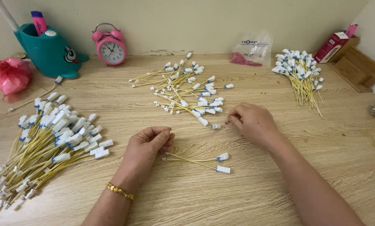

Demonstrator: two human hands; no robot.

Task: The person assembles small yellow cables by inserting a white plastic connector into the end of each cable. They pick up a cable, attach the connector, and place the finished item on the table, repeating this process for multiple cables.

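Note:
My left hand [147, 146] pinches one end of a thin yellow wire [191, 128] that runs right to a small white and blue connector [215, 126]. My right hand [251, 122] has its fingertips at that connector end, pinching something tiny and red. Two more yellow wires with white connectors [222, 163] lie on the wooden table [237, 192] just below and between my hands. A loose scatter of similar wires [186, 94] sits beyond my hands.
A large pile of wires [49, 138] lies at left, a bundle [299, 73] at far right. At the back stand a pink alarm clock [110, 45], a teal whale-shaped holder [49, 50], a pink bag [12, 74], a clear bag of red bits [252, 52], a red box [333, 46].

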